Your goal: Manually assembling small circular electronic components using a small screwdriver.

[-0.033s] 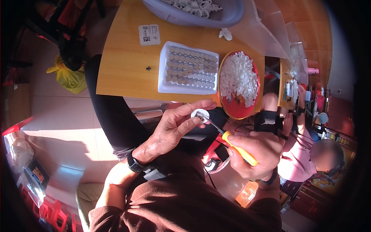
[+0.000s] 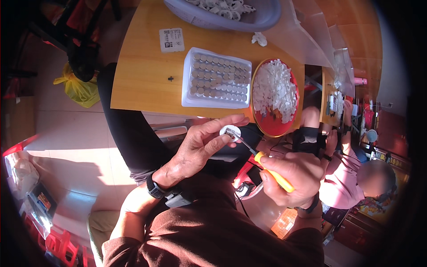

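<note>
Between the thumb and fingers of my left hand (image 2: 198,147) is a small round white plastic part (image 2: 236,130) with dark bits inside. My right hand (image 2: 297,175) is wrapped round the yellow handle of a screwdriver (image 2: 276,177). Its metal shaft points up and left, and the tip meets the open face of the white part. Just beyond my hands, on the table, stands a white plastic tray (image 2: 215,105) with rows of silvery button-like discs. To its right, a red oval dish (image 2: 275,128) with a gold rim holds a heap of small white plastic pieces.
A pale blue basin (image 2: 213,21) of white parts stands at the far side of the wooden table (image 2: 142,84). A printed label (image 2: 171,40) and a small black piece (image 2: 171,78) lie there. A person in pink (image 2: 344,178) sits at right. A yellow bag (image 2: 80,89) rests on the floor.
My right hand and the screwdriver handle have shifted very slightly to the left. My left hand and the white part look the same.
</note>
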Available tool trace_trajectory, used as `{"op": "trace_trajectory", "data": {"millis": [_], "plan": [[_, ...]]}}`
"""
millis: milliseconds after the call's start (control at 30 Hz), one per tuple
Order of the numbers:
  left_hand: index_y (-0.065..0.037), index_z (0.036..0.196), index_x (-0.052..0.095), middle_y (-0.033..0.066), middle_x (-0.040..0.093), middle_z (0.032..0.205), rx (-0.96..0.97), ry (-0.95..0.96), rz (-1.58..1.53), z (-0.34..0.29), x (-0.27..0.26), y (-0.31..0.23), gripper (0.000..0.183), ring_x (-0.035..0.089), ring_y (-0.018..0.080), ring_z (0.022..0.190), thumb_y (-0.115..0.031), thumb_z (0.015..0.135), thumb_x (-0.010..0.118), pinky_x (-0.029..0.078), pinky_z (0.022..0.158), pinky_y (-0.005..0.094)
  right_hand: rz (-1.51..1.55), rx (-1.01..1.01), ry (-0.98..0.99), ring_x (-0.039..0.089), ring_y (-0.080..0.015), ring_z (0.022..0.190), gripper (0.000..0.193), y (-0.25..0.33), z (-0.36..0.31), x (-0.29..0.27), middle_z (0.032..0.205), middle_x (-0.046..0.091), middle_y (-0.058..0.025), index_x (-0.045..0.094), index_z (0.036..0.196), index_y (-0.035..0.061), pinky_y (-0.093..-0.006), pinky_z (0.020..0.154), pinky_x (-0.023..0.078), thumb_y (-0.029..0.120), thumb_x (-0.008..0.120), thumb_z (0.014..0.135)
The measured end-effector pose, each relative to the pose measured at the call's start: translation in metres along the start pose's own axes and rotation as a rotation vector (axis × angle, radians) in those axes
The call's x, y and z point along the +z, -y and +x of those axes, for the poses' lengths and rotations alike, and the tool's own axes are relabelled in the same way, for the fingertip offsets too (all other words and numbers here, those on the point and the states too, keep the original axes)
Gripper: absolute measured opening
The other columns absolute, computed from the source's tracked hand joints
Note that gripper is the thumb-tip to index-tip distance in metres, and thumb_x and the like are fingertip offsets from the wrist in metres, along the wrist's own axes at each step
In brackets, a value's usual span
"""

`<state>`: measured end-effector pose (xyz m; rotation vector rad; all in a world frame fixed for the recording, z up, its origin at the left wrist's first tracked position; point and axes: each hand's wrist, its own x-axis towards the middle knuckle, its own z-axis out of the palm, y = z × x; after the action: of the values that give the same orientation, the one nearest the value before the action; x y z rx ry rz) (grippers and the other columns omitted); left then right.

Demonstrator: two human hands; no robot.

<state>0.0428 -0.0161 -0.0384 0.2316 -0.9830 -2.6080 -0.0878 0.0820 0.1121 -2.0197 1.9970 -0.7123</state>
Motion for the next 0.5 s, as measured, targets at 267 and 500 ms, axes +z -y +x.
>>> {"op": "trace_trajectory", "data": {"millis": [267, 500], "plan": [[-0.004, 0.132, 0.046, 0.0147, 0.053, 0.128, -0.053, -0.031, -0.064, -0.0009, 0.002, 0.0017, 0.037, 0.056, 0.0138, 0.103, -0.01, 0.095, 0.048, 0.044, 0.09, 0.0283, -0.046, -0.088, 0.024, 0.049, -0.0137, 0.042, 0.032, 0.0007, -0.0088, 0.0056, 0.055, 0.051, -0.0017, 0.067, 0.093, -0.0002, -0.0261, 0.038, 0.038, -0.002, 0.068, 0.061], [-0.004, 0.132, 0.046, 0.0141, 0.053, 0.128, -0.038, -0.036, -0.037, -0.0014, 0.0018, 0.0015, 0.037, 0.054, 0.015, 0.109, -0.011, 0.096, 0.048, 0.044, 0.091, 0.0283, -0.057, -0.083, -0.008, 0.05, -0.0141, 0.042, 0.031, -0.002, -0.0089, 0.0105, 0.055, 0.051, -0.0015, 0.067, 0.094, -0.0003, -0.0262, 0.039, 0.04, -0.002, 0.068, 0.062]]}}
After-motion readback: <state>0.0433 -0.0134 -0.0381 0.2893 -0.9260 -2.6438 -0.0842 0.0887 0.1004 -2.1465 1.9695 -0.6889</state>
